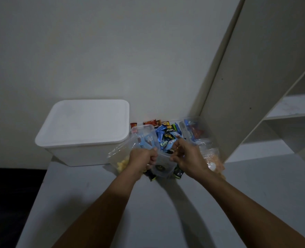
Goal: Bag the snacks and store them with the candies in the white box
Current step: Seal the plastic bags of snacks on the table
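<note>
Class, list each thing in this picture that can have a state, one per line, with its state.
white box: lid on, closed
left hand: curled, grip on the clear container's rim
right hand: fingers pinching at the container's edge
clear container: open, wrapped snacks inside
clear bag: yellow pieces inside

The left hand [142, 157] covers the near edge of a clear bag [120, 154], and what its curled fingers pinch cannot be made out. The right hand [187, 156] hides most of a translucent container [163, 165]; the dark wrappers [177, 173] beneath are too dim to read. The bag behind the right wrist [213, 158] is blurred, perhaps holding orange pieces. Both forearms run off the bottom edge.
</note>
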### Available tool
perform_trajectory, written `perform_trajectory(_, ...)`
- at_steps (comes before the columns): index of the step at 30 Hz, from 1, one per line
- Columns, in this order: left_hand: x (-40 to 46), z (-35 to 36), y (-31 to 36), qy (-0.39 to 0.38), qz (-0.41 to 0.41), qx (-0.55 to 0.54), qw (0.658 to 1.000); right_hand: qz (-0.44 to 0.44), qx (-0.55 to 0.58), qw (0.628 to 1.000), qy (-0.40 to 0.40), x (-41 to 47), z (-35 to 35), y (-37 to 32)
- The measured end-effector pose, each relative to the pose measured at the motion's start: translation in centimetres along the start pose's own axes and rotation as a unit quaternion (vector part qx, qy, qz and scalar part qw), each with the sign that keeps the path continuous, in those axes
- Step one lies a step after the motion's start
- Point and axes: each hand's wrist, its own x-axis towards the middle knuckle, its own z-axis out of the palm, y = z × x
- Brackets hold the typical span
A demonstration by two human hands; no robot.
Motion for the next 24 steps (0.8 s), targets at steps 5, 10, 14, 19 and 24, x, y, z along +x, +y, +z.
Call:
perform_trajectory(5,0.0,-0.1,-0.3,-0.01,-0.032,-0.029,0.999,-0.001,0.003,1.0,-0.029,-0.6,-0.1,0.0)
perform_trajectory(10,0.0,0.1,-0.9,-0.03,-0.022,-0.018,0.999,0.048,0.093,0.994,-0.039,-0.4,0.2,0.1)
perform_trajectory(14,-0.4,0.0,-1.0,-0.039,-0.001,0.031,0.999,0.079,0.106,0.991,-0.025,0.1,0.5,0.5)
perform_trajectory(19,-0.5,-0.1,-0.9,-0.026,-0.013,0.018,0.999,0.079,0.123,0.989,-0.031,0.3,0.9,0.6)
perform_trajectory(24,-0.1,-0.4,-1.2,0.006,-0.037,-0.002,0.999,0.04,0.115,0.991,-0.048,0.5,1.4,0.7)
